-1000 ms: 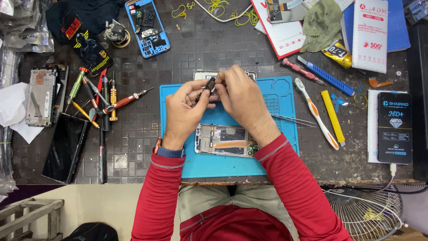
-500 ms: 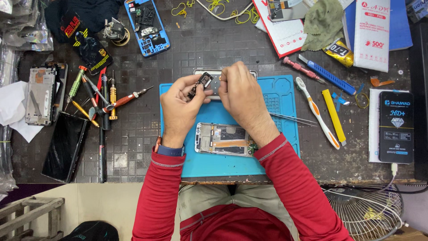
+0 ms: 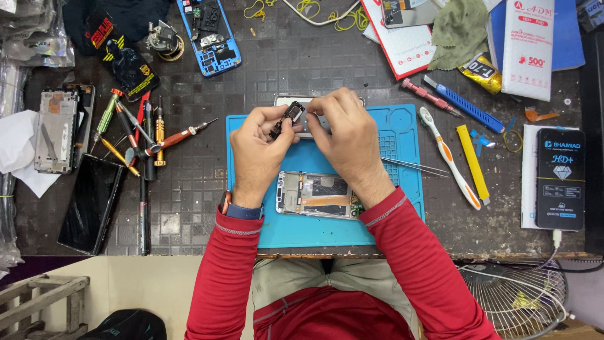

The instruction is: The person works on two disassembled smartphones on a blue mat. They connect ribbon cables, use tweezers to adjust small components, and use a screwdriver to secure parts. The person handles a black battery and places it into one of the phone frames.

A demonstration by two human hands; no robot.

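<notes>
A small dark phone part point(image 3: 290, 116) is pinched between the fingertips of the left hand point(image 3: 257, 151), up at the top edge of the blue work mat point(image 3: 402, 189). The right hand point(image 3: 347, 140) is closed over the other side; its fingertips are pressed to the same part and to a pale flat piece point(image 3: 308, 124) just behind it. Whether the right hand carries any load can't be told, contact only is seen.

The part is seen as black, blocky, tilted, with a thin tail hanging towards the left palm. Finer detail is too small to read.

An opened phone frame point(image 3: 314, 195) is laid on the mat below both hands, apart from them. Tweezers point(image 3: 415, 165) are set just right of the right wrist. Screwdrivers point(image 3: 141, 135) are piled left of the mat.
</notes>
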